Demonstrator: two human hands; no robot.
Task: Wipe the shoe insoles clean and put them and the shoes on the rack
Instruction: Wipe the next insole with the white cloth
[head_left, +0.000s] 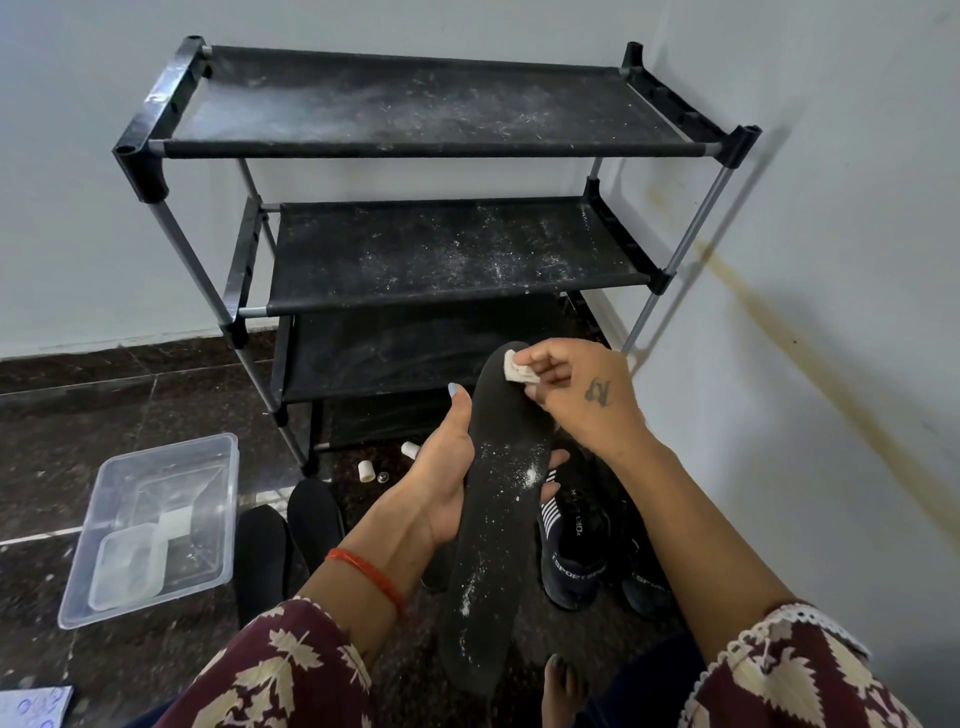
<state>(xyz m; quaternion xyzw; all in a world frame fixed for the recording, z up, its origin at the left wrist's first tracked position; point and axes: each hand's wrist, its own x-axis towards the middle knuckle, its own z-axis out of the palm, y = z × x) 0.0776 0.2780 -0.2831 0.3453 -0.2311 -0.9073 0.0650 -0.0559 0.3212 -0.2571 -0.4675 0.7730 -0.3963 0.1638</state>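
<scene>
Insole (498, 519) at 6 o'clock, cradled in your left hand (441, 478) | right hand (576, 395) pinches cloth (514, 368) at toe | sweep heelward through white powder, supporting underneath.

White lettering "SPORT" reads on the dark shoe (574, 545); its tongue lettering is only partly legible.

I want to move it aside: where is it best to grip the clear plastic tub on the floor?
Probably grip the clear plastic tub by its near-right rim, coming from above; the top is open and that edge faces the person. A smaller container sits inside, so keep it level.
</scene>
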